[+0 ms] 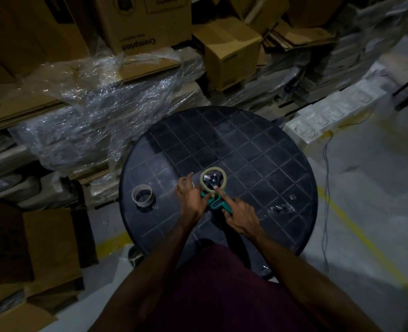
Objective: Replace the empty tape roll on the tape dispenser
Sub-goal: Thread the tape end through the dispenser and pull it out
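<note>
A green tape dispenser (217, 204) lies flat on the round dark table (258, 149), with a tape roll (223, 175) seated around its black hub. My left hand (191, 197) grips the dispenser at its left side, thumb against the green body, fingers spread above. My right hand (242, 214) rests on the dispenser's handle, its index finger stretched out and pressing on the roll's near rim. An empty cardboard tape core (142, 195) stands apart on the table's left side.
A crumpled bit of clear film (280, 208) lies on the table at the right. Cardboard boxes (148, 22) and plastic-wrapped stacks (107, 104) crowd the far and left sides. White foam packing (334, 111) and a cable lie on the floor at the right.
</note>
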A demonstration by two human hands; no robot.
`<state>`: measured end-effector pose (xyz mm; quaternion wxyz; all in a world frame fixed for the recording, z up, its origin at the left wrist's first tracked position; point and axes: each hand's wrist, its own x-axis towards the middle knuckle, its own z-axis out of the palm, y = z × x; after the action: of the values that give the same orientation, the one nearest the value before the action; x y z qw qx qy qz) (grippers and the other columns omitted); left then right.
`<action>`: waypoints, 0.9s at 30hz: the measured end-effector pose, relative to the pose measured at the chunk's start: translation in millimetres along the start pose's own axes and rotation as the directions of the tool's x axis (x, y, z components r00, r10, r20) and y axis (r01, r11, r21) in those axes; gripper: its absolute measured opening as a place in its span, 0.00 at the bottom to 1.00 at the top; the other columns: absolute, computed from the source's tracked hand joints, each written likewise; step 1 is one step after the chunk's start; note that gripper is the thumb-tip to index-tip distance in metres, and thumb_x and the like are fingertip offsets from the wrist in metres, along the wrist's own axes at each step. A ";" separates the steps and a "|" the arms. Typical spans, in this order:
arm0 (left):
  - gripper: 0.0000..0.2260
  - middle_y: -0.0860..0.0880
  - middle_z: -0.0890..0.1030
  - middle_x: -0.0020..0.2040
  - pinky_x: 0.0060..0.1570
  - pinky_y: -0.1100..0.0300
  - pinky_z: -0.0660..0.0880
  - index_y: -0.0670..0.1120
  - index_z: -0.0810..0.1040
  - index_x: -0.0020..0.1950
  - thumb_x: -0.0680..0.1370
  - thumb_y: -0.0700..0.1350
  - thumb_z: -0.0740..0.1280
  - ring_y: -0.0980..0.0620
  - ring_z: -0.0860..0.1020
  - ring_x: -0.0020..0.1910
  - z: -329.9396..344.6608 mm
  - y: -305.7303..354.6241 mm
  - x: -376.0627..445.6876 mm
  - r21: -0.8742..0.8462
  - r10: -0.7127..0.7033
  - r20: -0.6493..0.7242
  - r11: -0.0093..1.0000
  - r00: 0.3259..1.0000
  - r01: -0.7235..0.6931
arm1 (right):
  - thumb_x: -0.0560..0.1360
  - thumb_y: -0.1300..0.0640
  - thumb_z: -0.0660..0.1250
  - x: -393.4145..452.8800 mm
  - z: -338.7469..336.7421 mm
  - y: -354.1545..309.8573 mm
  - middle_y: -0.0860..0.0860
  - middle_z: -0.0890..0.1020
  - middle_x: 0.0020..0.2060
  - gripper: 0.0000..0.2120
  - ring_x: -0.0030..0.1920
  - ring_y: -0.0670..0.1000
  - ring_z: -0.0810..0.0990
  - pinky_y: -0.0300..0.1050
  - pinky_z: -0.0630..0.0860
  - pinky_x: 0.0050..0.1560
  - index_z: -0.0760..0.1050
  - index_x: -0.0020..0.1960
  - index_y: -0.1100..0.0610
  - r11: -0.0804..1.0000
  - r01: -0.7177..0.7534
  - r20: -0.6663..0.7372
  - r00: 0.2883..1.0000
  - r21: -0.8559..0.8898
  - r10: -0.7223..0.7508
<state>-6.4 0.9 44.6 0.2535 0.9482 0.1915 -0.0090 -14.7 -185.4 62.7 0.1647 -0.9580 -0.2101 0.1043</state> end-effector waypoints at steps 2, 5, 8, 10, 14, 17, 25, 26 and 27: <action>0.21 0.50 0.60 0.78 0.73 0.45 0.55 0.50 0.86 0.47 0.72 0.66 0.68 0.45 0.55 0.74 0.4 3.2 -3.5 0.091 0.085 -0.021 0.992 0.996 -0.082 | 0.76 0.51 0.63 0.6 -2.0 -2.1 0.58 0.78 0.46 0.43 0.41 0.58 0.80 0.56 0.80 0.43 0.36 0.75 0.31 1.000 -0.010 -0.011 1.000 0.011 0.010; 0.22 0.50 0.59 0.78 0.73 0.41 0.54 0.50 0.85 0.42 0.71 0.68 0.66 0.44 0.53 0.74 0.1 7.7 -3.9 0.092 0.061 -0.013 0.994 0.998 -0.059 | 0.76 0.51 0.63 0.3 -2.8 -4.5 0.58 0.78 0.46 0.43 0.41 0.59 0.80 0.55 0.80 0.43 0.36 0.75 0.31 0.999 -0.013 -0.005 1.000 0.030 0.013; 0.17 0.50 0.60 0.78 0.73 0.41 0.56 0.51 0.86 0.43 0.72 0.64 0.69 0.43 0.55 0.74 -0.3 7.8 -2.3 0.087 0.056 -0.014 0.995 0.998 -0.055 | 0.76 0.51 0.63 -0.3 -2.8 -5.6 0.59 0.79 0.46 0.43 0.41 0.58 0.80 0.55 0.80 0.43 0.36 0.75 0.31 0.999 -0.013 -0.004 1.000 0.035 0.013; 0.14 0.48 0.60 0.78 0.72 0.42 0.55 0.51 0.87 0.45 0.74 0.59 0.69 0.43 0.55 0.73 0.4 7.8 -5.0 0.097 0.070 -0.033 0.993 0.997 -0.067 | 0.76 0.51 0.62 -0.3 -3.1 -5.5 0.59 0.79 0.47 0.42 0.43 0.58 0.80 0.54 0.80 0.44 0.36 0.75 0.31 0.999 -0.009 0.000 1.000 0.036 0.009; 0.09 0.47 0.60 0.78 0.72 0.43 0.53 0.50 0.86 0.47 0.74 0.51 0.69 0.44 0.53 0.73 1.0 8.3 -8.8 0.086 0.056 -0.047 0.995 0.997 -0.052 | 0.76 0.52 0.61 -0.9 -3.7 -8.4 0.59 0.79 0.49 0.42 0.45 0.59 0.81 0.54 0.80 0.45 0.36 0.75 0.30 0.999 -0.008 0.011 1.000 0.036 0.007; 0.08 0.48 0.62 0.77 0.71 0.42 0.54 0.51 0.87 0.46 0.73 0.49 0.69 0.43 0.55 0.73 -0.9 10.1 -8.9 0.090 0.061 -0.042 0.994 0.997 -0.057 | 0.76 0.52 0.61 -0.4 -4.1 -9.4 0.59 0.79 0.49 0.42 0.45 0.59 0.81 0.55 0.80 0.46 0.36 0.75 0.30 0.999 -0.009 0.012 1.000 0.038 0.008; 0.10 0.47 0.60 0.79 0.68 0.47 0.46 0.51 0.86 0.50 0.74 0.50 0.67 0.45 0.48 0.73 -5.6 11.8 -15.6 0.133 0.070 0.001 0.989 0.998 -0.070 | 0.75 0.52 0.62 -1.9 -4.3 -8.7 0.60 0.80 0.50 0.43 0.44 0.59 0.81 0.53 0.80 0.45 0.36 0.75 0.31 1.000 0.001 0.010 1.000 0.017 -0.001; 0.10 0.47 0.59 0.79 0.68 0.46 0.45 0.51 0.86 0.50 0.74 0.49 0.67 0.45 0.48 0.73 -6.8 12.2 -16.8 0.131 0.071 0.001 0.989 0.998 -0.070 | 0.75 0.51 0.62 -2.3 -4.8 -9.1 0.60 0.80 0.50 0.43 0.45 0.59 0.81 0.53 0.80 0.45 0.36 0.75 0.31 1.000 0.003 0.011 1.000 0.016 -0.003; 0.10 0.47 0.58 0.79 0.68 0.46 0.44 0.51 0.86 0.50 0.74 0.49 0.67 0.45 0.47 0.74 -7.7 12.4 -18.0 0.135 0.070 0.002 0.988 0.998 -0.069 | 0.75 0.51 0.62 -2.6 -5.1 -9.6 0.60 0.80 0.50 0.43 0.45 0.59 0.81 0.53 0.80 0.45 0.36 0.75 0.31 1.000 0.005 0.014 1.000 0.014 -0.005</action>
<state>-19.1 -11.7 59.2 0.1889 0.9692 0.1576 -0.0119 -19.2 -179.6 71.2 0.1703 -0.9556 -0.2128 0.1121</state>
